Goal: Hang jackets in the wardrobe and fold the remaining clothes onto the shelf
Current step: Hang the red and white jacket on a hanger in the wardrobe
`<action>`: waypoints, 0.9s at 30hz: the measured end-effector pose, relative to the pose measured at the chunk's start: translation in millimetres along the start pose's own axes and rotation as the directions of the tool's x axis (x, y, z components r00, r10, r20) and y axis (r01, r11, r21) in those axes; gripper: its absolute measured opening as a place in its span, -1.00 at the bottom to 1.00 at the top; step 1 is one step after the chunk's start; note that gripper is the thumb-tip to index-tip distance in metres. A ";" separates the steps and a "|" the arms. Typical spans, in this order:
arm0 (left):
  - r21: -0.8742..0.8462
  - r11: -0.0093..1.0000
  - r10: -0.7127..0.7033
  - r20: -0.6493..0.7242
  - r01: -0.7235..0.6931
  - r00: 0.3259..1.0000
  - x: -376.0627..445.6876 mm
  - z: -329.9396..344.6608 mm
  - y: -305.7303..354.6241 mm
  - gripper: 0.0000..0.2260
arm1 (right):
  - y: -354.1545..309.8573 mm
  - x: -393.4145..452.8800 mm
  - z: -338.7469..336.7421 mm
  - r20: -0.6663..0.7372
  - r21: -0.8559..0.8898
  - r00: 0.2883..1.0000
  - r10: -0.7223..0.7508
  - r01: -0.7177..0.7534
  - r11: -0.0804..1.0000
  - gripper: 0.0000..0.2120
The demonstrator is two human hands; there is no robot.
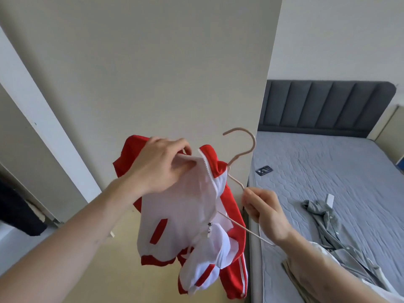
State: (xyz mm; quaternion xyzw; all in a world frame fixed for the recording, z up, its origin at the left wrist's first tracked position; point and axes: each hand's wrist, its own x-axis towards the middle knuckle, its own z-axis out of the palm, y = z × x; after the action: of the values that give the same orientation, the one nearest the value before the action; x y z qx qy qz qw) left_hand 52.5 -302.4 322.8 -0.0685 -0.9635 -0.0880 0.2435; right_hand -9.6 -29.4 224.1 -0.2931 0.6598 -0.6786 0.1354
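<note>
- At the far left edge, a dark garment [15, 213] hangs low inside an opening beside a pale wardrobe panel [153, 62] that fills the upper middle.
- The left hand [160, 164] reaches up in front of that panel; its fingers [183, 169] are curled and pinch the white front edge of a red and white jacket [181, 217] near the collar.
- The jacket hangs in the air from that grip, zip open, sleeves and hem dangling over the yellowish floor [105, 270], just left of the bed.
- A beige hanger [242, 147] is partly threaded into the jacket, its hook tilted up and to the right of the collar.
- The right hand [265, 212] holds the hanger's lower arm; its fingers [251, 199] are closed together around the thin rod.
- Further right, a bed [328, 171] with a grey mattress and dark padded headboard carries a black phone [264, 170] near its edge and a crumpled grey-green shirt [328, 228], well apart from the jacket.
</note>
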 end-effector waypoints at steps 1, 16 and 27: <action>-0.021 0.999 -0.031 -0.006 0.031 0.999 3.0 -0.5 -3.0 -0.85 | -1.6 1.9 -2.9 -0.004 -0.029 1.000 -0.007 0.007 1.000 -0.57; 0.108 0.969 -0.198 -0.181 0.220 0.963 28.9 -17.8 -9.9 -0.74 | 94.9 6.9 -21.6 -0.171 0.378 0.668 0.725 -0.634 0.674 -0.64; -0.059 0.974 -0.228 -0.227 0.221 0.947 30.4 -39.0 -25.0 -0.71 | 118.7 41.4 34.0 -0.052 0.000 0.711 0.702 -0.703 0.712 -0.57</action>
State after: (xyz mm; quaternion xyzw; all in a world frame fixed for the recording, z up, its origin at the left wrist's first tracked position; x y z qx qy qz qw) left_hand 39.5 -332.0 367.8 0.0484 -0.9284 -0.1382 0.3416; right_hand -46.9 -91.7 116.0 -0.0055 0.7315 -0.5767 0.3638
